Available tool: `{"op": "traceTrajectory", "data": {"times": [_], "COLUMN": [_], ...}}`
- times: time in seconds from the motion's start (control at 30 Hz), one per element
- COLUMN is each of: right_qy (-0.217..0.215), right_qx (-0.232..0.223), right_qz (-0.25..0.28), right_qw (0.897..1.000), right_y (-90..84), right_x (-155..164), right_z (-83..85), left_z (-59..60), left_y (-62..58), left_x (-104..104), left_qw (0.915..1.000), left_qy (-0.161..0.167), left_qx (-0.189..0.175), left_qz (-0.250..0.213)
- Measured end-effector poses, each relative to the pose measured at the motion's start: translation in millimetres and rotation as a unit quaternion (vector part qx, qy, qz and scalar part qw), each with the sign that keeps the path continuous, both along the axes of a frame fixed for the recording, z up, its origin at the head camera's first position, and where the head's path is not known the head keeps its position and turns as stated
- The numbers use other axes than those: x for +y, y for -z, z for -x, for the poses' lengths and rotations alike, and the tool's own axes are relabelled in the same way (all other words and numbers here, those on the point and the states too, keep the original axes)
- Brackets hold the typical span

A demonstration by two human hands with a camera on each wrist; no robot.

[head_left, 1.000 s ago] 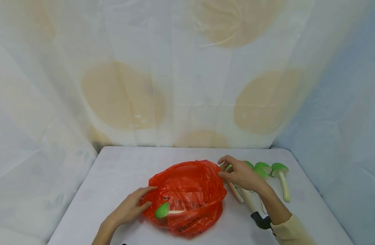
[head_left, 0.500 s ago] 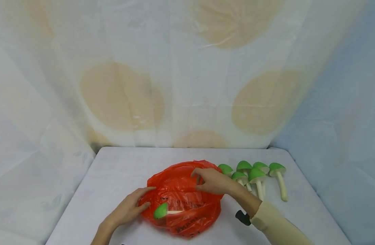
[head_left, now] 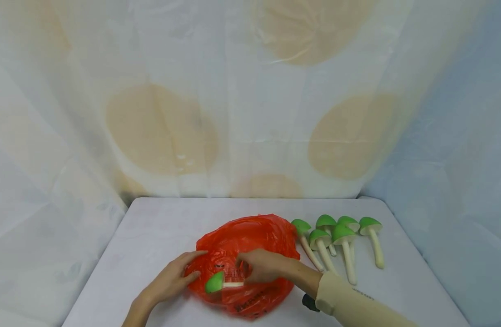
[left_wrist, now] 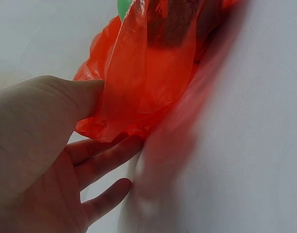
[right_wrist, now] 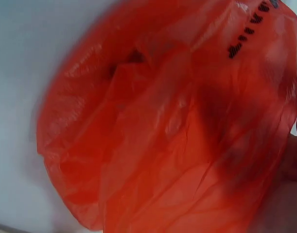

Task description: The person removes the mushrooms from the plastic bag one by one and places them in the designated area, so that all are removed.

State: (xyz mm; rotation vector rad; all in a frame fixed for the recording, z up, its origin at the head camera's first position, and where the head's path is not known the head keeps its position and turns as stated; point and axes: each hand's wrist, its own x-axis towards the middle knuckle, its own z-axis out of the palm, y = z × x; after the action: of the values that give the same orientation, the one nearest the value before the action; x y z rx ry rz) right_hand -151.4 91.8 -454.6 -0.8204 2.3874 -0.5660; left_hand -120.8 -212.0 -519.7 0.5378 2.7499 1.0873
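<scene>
A crumpled red plastic bag [head_left: 270,231] lies with its mouth spread on the table. Inside it rests a green-capped mushroom [head_left: 215,282], its pale stem pointing right. My left hand [head_left: 170,279] touches the bag's left rim, fingers extended and thumb apart from them; the left wrist view shows bag film between them. My right hand [head_left: 262,267] is over the bag's opening, loosely bent fingers at the stem's end. Contact there is hard to make out. Mostly red film [right_wrist: 177,121] fills the right wrist view, with the hand at its right edge.
Several green-capped mushrooms [head_left: 343,234] lie right of the bag, some overlapping. The nearest [head_left: 301,227] touches or almost touches the bag. A black wrist device [head_left: 310,303] is beside the right sleeve [head_left: 352,299]. A patterned curtain [head_left: 250,113] hangs behind the white table [head_left: 160,218].
My right hand has moved left and toward me, from beside the mushrooms across the bag to the stem of the one inside. The left hand and bag have barely shifted.
</scene>
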Motion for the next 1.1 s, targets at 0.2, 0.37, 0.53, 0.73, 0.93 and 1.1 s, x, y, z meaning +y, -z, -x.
{"op": "traceTrajectory", "data": {"times": [0.2, 0.37, 0.53, 0.73, 0.93, 1.1], "right_qy": [0.004, -0.001, -0.011, -0.019, -0.028, -0.034], "right_qx": [-0.005, -0.006, 0.001, -0.005, 0.004, 0.008], "right_qz": [-0.016, -0.018, -0.022, -0.023, -0.025, -0.010], "right_qw": [1.000, 1.000, 1.000, 1.000, 0.999, 0.999], "right_y": [3.0, 7.8, 10.4, 9.1, 8.0, 8.7], "right_x": [-3.4, -4.3, -4.3, -3.6, -4.6, -2.5], "right_z": [-3.7, -4.6, -4.5, -6.6, -7.7, -6.9], "left_z": [-0.2, -1.6, -1.9, -2.7, -3.1, -1.3], "left_y": [-0.5, -1.6, -3.1, -2.6, -3.0, -4.1], "left_x": [0.2, -0.3, 0.1, 0.2, 0.1, -0.1], "left_qw": [1.0000, 1.0000, 1.0000, 1.0000, 1.0000, 0.9999], "left_qy": [0.003, 0.008, 0.007, 0.007, 0.005, 0.008], "left_qx": [-0.007, -0.003, -0.003, -0.003, -0.004, -0.010], "left_qz": [-0.003, -0.001, 0.001, -0.001, 0.000, 0.003]}}
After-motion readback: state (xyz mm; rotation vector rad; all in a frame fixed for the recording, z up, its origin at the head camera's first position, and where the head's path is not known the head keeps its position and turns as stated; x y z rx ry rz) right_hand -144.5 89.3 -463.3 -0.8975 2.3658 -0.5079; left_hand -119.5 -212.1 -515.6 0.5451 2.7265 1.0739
